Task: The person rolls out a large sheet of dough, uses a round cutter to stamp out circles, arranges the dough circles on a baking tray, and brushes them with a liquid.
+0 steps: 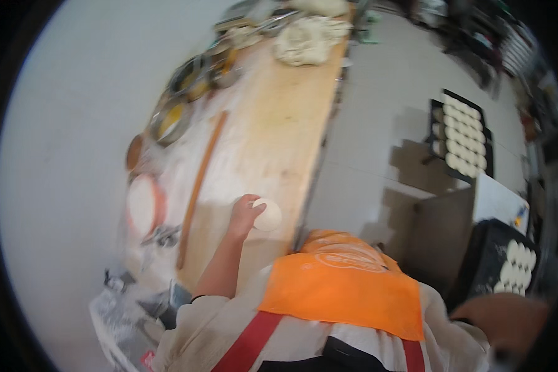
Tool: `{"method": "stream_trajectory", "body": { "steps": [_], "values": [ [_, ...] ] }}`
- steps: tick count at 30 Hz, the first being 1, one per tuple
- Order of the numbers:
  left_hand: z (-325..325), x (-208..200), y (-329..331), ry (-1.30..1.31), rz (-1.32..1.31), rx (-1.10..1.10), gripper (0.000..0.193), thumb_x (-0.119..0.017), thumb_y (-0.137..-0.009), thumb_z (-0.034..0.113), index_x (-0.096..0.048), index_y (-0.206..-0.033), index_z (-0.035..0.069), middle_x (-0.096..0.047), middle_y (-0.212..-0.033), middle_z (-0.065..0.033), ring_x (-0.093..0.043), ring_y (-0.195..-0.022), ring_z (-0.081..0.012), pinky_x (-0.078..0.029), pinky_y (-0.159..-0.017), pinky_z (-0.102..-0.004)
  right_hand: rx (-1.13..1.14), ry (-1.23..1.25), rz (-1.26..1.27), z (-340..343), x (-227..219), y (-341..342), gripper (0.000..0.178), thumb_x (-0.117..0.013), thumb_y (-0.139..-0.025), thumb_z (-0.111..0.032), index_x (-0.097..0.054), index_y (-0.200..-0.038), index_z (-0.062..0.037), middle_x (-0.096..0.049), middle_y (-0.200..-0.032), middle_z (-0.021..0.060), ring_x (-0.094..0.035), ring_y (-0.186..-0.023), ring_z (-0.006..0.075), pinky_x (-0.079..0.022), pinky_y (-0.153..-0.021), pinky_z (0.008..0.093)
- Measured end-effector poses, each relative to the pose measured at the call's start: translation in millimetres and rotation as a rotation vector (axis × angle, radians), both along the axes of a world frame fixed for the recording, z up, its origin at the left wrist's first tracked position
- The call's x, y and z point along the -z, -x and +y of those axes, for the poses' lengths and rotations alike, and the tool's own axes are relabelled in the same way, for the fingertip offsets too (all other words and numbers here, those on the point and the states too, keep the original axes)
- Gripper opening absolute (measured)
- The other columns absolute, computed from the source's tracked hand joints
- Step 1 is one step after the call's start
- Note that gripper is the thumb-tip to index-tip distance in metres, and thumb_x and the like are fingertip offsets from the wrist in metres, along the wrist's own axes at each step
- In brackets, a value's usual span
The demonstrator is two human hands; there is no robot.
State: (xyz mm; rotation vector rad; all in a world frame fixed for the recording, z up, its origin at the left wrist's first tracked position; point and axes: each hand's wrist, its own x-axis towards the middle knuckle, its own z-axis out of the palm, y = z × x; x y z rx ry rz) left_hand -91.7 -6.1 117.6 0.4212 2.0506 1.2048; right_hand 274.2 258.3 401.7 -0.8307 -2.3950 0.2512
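Note:
My left hand (245, 215) is closed on the edge of a round, flat disc of pale dough (268, 215), just above the near part of the wooden worktable (273, 142). The thumb lies over the disc's left side. My right forearm (502, 313) reaches out at the lower right, blurred by motion, and its hand is lost past the dark rim of the picture. Beside that forearm stands a black tray (477, 270) with several pale dough discs (518, 266) in rows.
A long wooden rolling pin (203, 170) lies along the table's left side. Metal bowls (170, 121) and a pink-rimmed tub (146, 204) line the wall. A large dough lump (307, 40) sits at the far end. Another tray of dough discs (465, 136) stands right, beyond a white-topped cabinet (496, 198).

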Motion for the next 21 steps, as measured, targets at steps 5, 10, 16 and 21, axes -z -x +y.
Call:
{"method": "stream_trajectory", "body": {
  "steps": [5,10,16,21],
  "values": [
    [178,-39,-120,-0.232,-0.212,0.674,0.034,-0.065,-0.085,0.012,-0.055,-0.116,0.003,-0.065,-0.098,-0.0084,-0.061,-0.091,-0.0144,-0.049,-0.078,-0.0289,-0.080,1.246,0.320,-12,219,1,0.063,-0.069,-0.080,-0.010,-0.042,-0.136,-0.0014,-0.060,-0.119,0.0139,-0.057,-0.112,0.0204,-0.047,-0.092,0.0334],
    [234,-97,-221,-0.424,0.199,1.043,0.046,-0.067,-0.082,0.014,-0.052,-0.123,0.001,-0.059,-0.119,-0.0107,-0.053,-0.115,-0.0194,-0.040,-0.100,-0.0328,0.097,1.209,0.714,-17,225,-75,0.059,-0.068,-0.080,-0.007,-0.045,-0.134,-0.0010,-0.064,-0.108,0.0098,-0.062,-0.095,0.0130,-0.050,-0.082,0.0262],
    [242,-195,-278,-0.956,0.152,0.926,0.052,-0.051,-0.071,-0.006,-0.050,-0.123,-0.003,-0.062,-0.108,-0.0153,-0.061,-0.095,-0.0235,-0.045,-0.093,-0.0379,0.761,0.842,1.343,25,260,-253,0.060,-0.063,-0.082,-0.006,-0.039,-0.136,0.0036,-0.064,-0.088,0.0102,-0.062,-0.066,0.0144,-0.051,-0.054,0.0265],
    [224,-290,-323,-1.481,0.685,1.347,0.028,-0.062,-0.080,0.017,-0.059,-0.104,0.003,-0.066,-0.093,-0.0060,-0.062,-0.081,-0.0235,-0.051,-0.075,-0.0304,1.070,0.814,1.539,56,325,-325,0.068,-0.054,-0.081,0.005,-0.022,-0.140,0.0084,-0.062,-0.087,0.0199,-0.065,-0.065,0.0235,-0.054,-0.052,0.0305]
  ]
}}
